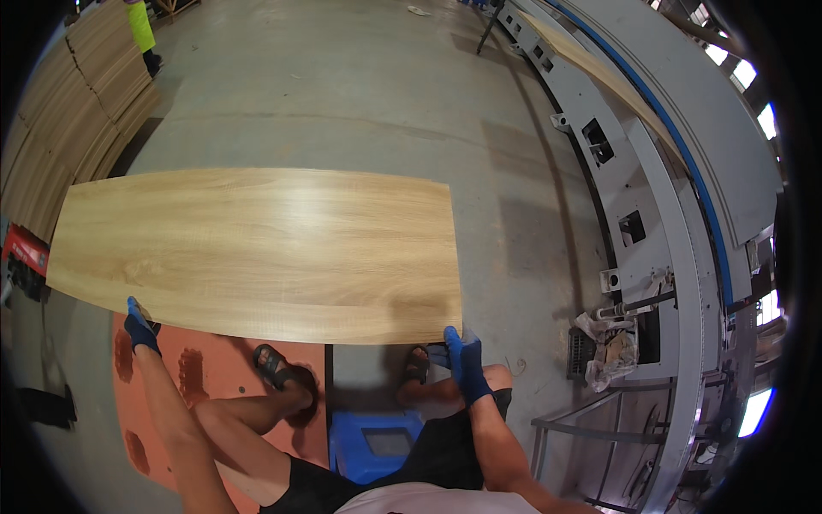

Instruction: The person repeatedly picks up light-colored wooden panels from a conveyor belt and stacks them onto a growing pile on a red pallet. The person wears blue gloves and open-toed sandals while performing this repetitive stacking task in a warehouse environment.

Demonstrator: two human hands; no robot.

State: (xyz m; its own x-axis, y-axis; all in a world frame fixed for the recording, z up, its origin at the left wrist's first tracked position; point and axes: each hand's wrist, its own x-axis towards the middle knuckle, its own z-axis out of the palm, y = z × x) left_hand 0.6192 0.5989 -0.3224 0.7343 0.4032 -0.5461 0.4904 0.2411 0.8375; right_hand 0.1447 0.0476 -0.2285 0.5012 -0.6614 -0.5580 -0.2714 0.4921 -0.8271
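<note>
A long wood-grain board (265, 248), light in colour, stretches across the space before me with its broad face up. At its near left edge my left hand (141, 330), in a blue glove, is closed on the board, its thumb on the top face. My right hand (467, 364), gloved in blue too, grips the near right corner. The fingers beneath the board are mostly hidden. Under the near edge show my sandalled feet, the left one on an orange panel (223, 368) with worn dark patches.
Between my legs stands a blue plastic stool (347, 445). Stacked boards (51, 128) rise at the far left, with a person in bright yellow (139, 26) beyond. A red object (26, 248) sits at the left. Along the right runs a long grey machine (634, 171) with a blue strip.
</note>
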